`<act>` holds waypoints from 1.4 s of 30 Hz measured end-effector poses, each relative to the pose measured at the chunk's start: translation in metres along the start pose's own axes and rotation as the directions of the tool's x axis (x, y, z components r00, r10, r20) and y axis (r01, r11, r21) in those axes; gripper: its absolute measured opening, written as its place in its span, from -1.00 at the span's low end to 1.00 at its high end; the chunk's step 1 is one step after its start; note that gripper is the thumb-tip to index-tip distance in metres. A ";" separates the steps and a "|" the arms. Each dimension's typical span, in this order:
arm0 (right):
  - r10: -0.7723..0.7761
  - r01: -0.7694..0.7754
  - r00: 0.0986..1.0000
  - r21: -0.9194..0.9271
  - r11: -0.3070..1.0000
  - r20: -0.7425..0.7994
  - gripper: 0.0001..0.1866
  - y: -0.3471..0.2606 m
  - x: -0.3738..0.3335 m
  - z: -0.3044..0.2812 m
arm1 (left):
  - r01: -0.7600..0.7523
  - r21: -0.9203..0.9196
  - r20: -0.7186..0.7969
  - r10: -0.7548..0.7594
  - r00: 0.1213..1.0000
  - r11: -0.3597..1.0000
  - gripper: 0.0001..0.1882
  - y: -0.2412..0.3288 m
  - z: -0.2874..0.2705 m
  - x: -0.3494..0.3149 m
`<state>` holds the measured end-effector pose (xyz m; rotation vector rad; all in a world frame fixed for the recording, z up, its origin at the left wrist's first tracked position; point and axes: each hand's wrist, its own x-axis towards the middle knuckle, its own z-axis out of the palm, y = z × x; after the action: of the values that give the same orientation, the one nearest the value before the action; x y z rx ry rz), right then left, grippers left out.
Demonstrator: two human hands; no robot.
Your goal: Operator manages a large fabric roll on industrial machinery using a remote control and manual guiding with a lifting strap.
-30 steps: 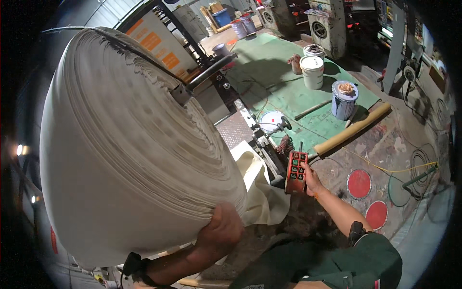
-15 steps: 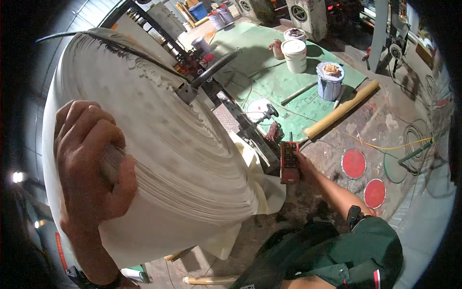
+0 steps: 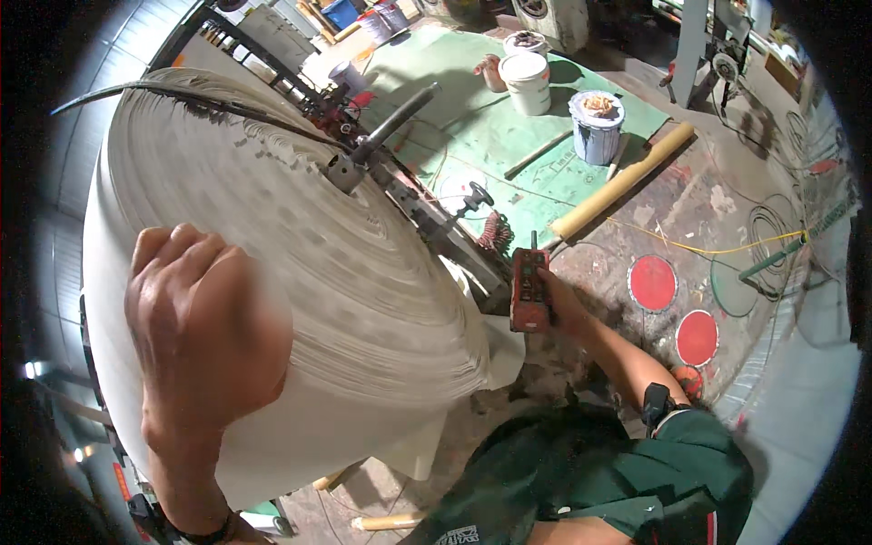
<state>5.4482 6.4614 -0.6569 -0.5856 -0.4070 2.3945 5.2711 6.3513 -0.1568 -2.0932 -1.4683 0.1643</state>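
A huge roll of off-white sheet material fills the left side, its uneven layered edges facing me. My left hand is over the roll's near left part, back of the hand toward me and fingers curled in. Its thumb side is blurred, and whatever lies inside the fingers is hidden. In my right hand is a red handheld remote control with dark buttons and a short antenna, held upright just right of the roll. A metal shaft juts out of the roll's core, and a dark strap lies across its top.
Beyond the roll, a green sheet covers the floor, holding a white bucket and a paint-smeared bucket. A cardboard tube lies along its edge. Red round lids and a coiled hose are at right.
My left hand has moved right and slightly down over the roll, its fingers now curled into a fist shape. The remote stays in my right hand. The whole view has shifted slightly.
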 end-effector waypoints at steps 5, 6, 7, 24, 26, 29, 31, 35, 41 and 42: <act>-0.030 0.000 0.980 -0.153 0.988 -0.196 -0.56 -0.008 -0.006 -0.042 | -0.034 -0.035 -0.053 0.032 0.998 0.999 -0.86 0.012 0.023 0.010; -0.043 0.012 0.976 -0.142 0.990 -0.212 -0.56 -0.002 -0.006 -0.061 | -0.039 -0.037 -0.072 0.036 0.997 0.999 -0.86 0.016 0.030 0.010; -0.092 0.046 0.972 -0.210 0.977 -0.214 -0.56 -0.001 -0.005 -0.066 | -0.052 -0.039 -0.076 0.049 0.996 0.998 -0.86 0.017 0.028 0.012; -0.199 0.139 0.963 -0.296 0.945 -0.183 -0.55 0.030 0.014 -0.122 | -0.105 -0.169 -0.075 0.093 0.993 0.980 -0.82 0.039 0.020 0.016; -0.234 0.085 0.914 -0.407 0.909 -0.331 -0.54 0.029 0.003 -0.106 | -0.088 -0.180 -0.074 0.076 0.994 0.980 -0.82 0.043 0.020 0.015; -0.218 0.095 0.923 -0.361 0.928 -0.318 -0.55 0.012 -0.015 -0.062 | -0.062 -0.222 -0.059 0.051 0.997 0.973 -0.82 0.040 0.025 0.009; -0.032 -0.001 0.955 -0.112 0.994 -0.296 -0.58 -0.008 -0.032 -0.020 | -0.036 -0.220 -0.020 0.032 0.999 0.975 -0.82 0.041 0.027 0.006; -0.076 0.062 0.968 -0.065 0.996 -0.239 -0.62 -0.017 -0.039 -0.008 | -0.004 -0.252 0.035 0.013 0.999 0.968 -0.82 0.055 0.029 0.009; -0.064 0.044 0.970 -0.089 0.995 -0.234 -0.63 -0.026 -0.036 -0.002 | 0.028 -0.295 0.105 0.003 0.994 0.955 -0.83 0.074 0.040 0.007; -0.069 0.054 0.974 -0.074 0.996 -0.215 -0.64 -0.026 -0.035 -0.005 | 0.033 -0.294 0.106 -0.002 0.994 0.955 -0.83 0.077 0.042 0.007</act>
<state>5.4884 6.4586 -0.6393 -0.8436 -0.4057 2.2352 5.3198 6.3557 -0.2299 -2.3372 -1.6587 0.0499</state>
